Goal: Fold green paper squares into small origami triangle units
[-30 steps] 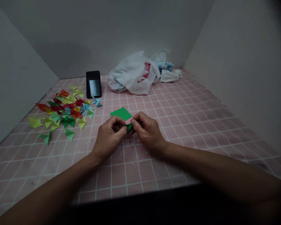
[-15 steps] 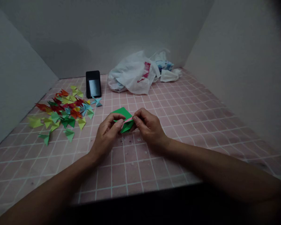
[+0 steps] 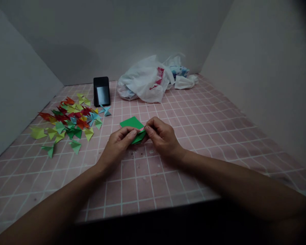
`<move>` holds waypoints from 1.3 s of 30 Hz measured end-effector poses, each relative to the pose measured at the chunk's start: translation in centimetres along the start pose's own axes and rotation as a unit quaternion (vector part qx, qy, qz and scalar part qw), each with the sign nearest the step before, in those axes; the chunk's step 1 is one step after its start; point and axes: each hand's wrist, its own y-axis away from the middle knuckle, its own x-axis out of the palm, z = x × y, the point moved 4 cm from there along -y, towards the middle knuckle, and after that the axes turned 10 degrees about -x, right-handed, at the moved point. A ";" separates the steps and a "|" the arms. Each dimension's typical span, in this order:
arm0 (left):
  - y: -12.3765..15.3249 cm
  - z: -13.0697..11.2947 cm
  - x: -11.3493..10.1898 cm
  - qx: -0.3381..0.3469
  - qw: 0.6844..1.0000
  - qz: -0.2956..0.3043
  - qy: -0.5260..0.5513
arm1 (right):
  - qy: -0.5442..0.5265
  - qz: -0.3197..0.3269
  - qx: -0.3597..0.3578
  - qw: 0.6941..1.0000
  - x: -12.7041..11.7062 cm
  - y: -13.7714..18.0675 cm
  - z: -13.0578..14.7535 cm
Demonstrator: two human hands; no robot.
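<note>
We see both hands meeting near the middle of the pink checked table cover (image 3: pixel 209 136), a little towards its near edge; between them is a small folded green paper (image 3: pixel 139 136), which is held just above the cover. The left hand (image 3: pixel 117 146) pinches the left end of this paper, its thumb and forefinger closed narrowly on it and its other fingers curled under; the right hand (image 3: pixel 163 137) pinches the right end in the same way, with its fingertips (image 3: pixel 147 129) pressed on the upper edge. The two forefingers almost touch each other over the paper; most of the piece is hidden by them, so we cannot tell its exact shape.

Just behind the hands a flat green paper square (image 3: pixel 131 121) lies on the cover; it is very near the fingertips, and we cannot tell whether it touches them. To the left, well apart from the hands, a loose pile of folded paper pieces (image 3: pixel 68 119) is spread out; they are red, orange, yellow, green and light blue, and many have pointed, wing-like shapes. Behind this pile a black phone (image 3: pixel 102 91) stands upright, tilted back a little. Farther back, near the grey wall (image 3: pixel 132 30), a crumpled white plastic bag (image 3: pixel 145 80) lies on the cover; beside it on the right we see a packet with blue print (image 3: pixel 180 71), partly covered by white plastic.
</note>
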 end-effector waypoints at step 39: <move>0.2 -0.9 0.0 0.060 0.985 -0.067 -0.148 | -0.049 0.031 0.035 0.998 0.3 -0.1 -0.5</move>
